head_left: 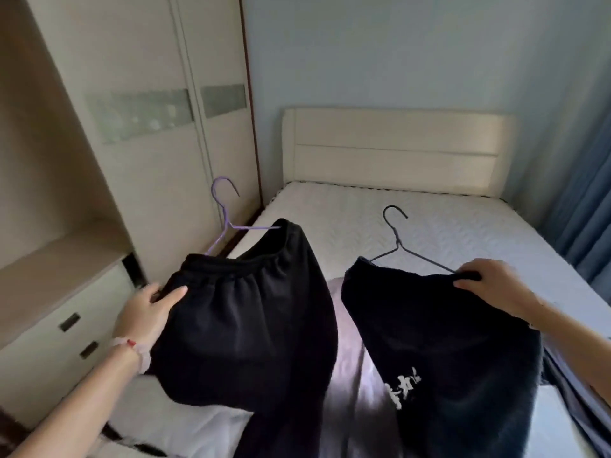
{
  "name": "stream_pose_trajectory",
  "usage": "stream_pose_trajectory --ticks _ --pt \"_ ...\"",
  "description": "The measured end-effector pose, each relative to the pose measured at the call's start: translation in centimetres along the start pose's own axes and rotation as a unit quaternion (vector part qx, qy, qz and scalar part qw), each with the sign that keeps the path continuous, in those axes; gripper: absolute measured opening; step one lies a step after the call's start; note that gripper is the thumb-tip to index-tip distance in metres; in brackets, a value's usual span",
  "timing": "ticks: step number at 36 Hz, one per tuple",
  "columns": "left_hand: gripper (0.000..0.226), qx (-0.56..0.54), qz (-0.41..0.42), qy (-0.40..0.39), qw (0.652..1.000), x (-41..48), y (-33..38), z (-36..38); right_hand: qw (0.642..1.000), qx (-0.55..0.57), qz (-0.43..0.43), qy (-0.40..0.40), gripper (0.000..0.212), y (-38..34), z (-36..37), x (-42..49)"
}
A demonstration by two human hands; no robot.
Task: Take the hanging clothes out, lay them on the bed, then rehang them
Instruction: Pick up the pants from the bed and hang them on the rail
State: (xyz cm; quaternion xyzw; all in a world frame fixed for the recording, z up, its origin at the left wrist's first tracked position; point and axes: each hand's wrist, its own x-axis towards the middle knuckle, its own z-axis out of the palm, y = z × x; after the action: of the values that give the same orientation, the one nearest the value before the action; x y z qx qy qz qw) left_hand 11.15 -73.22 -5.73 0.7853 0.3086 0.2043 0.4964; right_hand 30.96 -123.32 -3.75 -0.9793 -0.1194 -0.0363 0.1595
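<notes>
Above the foot of the bed, two dark garments were held up on their hangers. The left hand pinched the elastic waistband of the black trousers, which hung from a purple hanger; the right hand was closed over the shoulder of the printed dark garment and its black hanger. Judging by the pose, this was the laying-out step, or possibly the pick-up for rehanging. Next, each piece would need lowering flat onto the mattress, hooks clear of the fabric.
</notes>
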Motion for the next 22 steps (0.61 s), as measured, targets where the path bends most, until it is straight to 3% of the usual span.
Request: stream_pose_trajectory --ticks 9,15,22 --pt "0.031 -0.041 0.021 0.154 0.987 -2.0 1.7 -14.2 0.986 0.049 -0.13 0.087 0.016 -12.4 -4.7 1.2" --pt "0.028 0.014 0.03 0.257 0.966 -5.1 1.9 -20.9 0.966 0.076 -0.215 0.125 0.017 -19.5 -3.7 3.6" --pt "0.038 0.036 -0.025 0.336 0.941 -8.3 1.3 -28.6 0.93 0.105 -0.326 0.131 0.012 -27.3 -1.6 8.4"
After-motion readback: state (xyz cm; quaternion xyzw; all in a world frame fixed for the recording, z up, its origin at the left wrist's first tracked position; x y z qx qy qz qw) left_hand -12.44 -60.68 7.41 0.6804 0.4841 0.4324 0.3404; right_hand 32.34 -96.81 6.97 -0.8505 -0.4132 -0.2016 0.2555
